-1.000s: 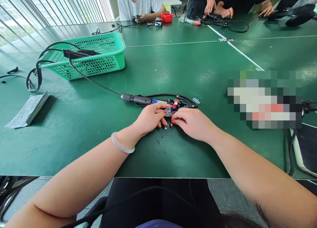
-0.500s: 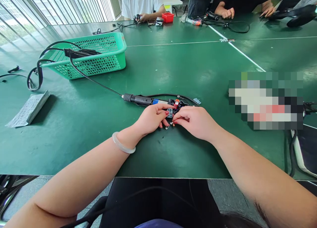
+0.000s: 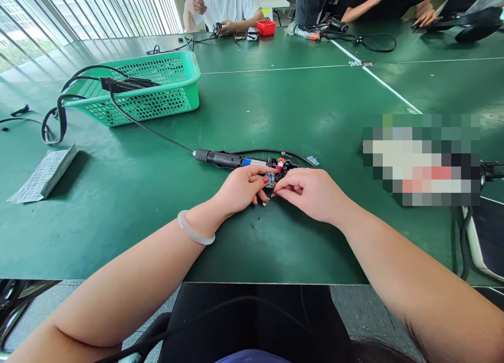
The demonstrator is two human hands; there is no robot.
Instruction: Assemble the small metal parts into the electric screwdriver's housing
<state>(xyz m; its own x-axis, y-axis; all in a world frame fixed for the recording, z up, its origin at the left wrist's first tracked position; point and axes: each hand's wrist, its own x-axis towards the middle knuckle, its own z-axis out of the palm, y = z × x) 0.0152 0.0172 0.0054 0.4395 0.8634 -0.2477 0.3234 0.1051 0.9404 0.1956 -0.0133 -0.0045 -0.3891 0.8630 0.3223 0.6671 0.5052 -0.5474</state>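
Observation:
My left hand [image 3: 242, 188] is closed, its thumb and fingers against a small grey-blue plastic piece [image 3: 270, 180]. Close beside it, my right hand [image 3: 307, 195] pinches something tiny at the fingertips, too small to name. Between and just beyond the hands lies a black cylindrical corded tool [image 3: 222, 159] with a blue band; its right end is partly hidden by my fingers. A small red and orange part [image 3: 280, 165] sits at that end. Under my left fingertips shows a small pale metallic bit [image 3: 266, 201].
A green perforated basket [image 3: 137, 111] with black cables stands at the left, behind a paper-wrapped block [image 3: 47, 174]. Another grey piece [image 3: 313, 161] lies past my right hand. A blurred-out patch [image 3: 421, 161] covers things at right. Two people sit across the green table [image 3: 252, 111].
My right fingertips have shifted slightly and hide more of the tiny bit between them. My left hand stays in place. Across the table, one person has raised a hand and another has lifted an arm.

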